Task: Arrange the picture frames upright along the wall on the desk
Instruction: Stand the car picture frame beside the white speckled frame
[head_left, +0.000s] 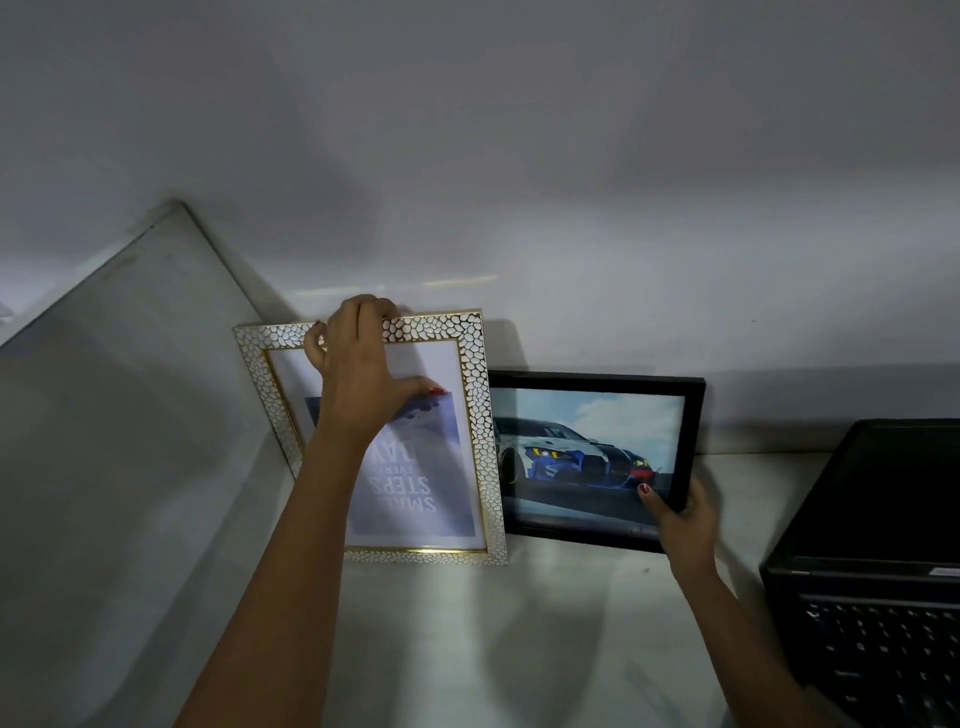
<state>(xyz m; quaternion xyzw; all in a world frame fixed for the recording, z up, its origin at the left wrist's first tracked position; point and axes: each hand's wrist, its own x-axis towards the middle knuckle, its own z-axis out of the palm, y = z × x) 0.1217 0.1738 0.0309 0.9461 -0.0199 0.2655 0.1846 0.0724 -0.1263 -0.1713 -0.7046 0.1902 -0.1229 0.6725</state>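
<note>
Head view: the left hand (363, 364) forms one grip on the top edge of the white-and-gold frame (483, 415). Its fingers curl over the top rail and its thumb (423, 389) presses flat on the glass, so this grip is closed around the frame. Below the grip the frame stands on its lower edge on the pale worktop (467, 649), tilted a little to the left, with its top near the wall (519, 182). The print inside is upside down; the words "SMALL STEPS EVERY" can be read inverted, under a blue patch.

The right hand (680, 519) makes the second grip at the lower right corner of the black frame (597, 382). The thumb (649, 493), with a red nail, lies on the glass and the palm wraps the corner from below and behind, so this grip too is closed on its frame. Up and to the left of this grip the black frame lies in landscape format and shows a racing car in white and blue under a cloudy sky. Its top edge is near the wall and its lower edge sits on the worktop. Its left side touches, or slips just behind, the right rail of the white-and-gold frame; which of the two I cannot tell.

To the right of the right-hand grip an open black laptop (883, 571) sits on the worktop, its screen dark. Far to the left of the left-hand grip a large pale panel (130, 389) leans at a slant against the wall.
</note>
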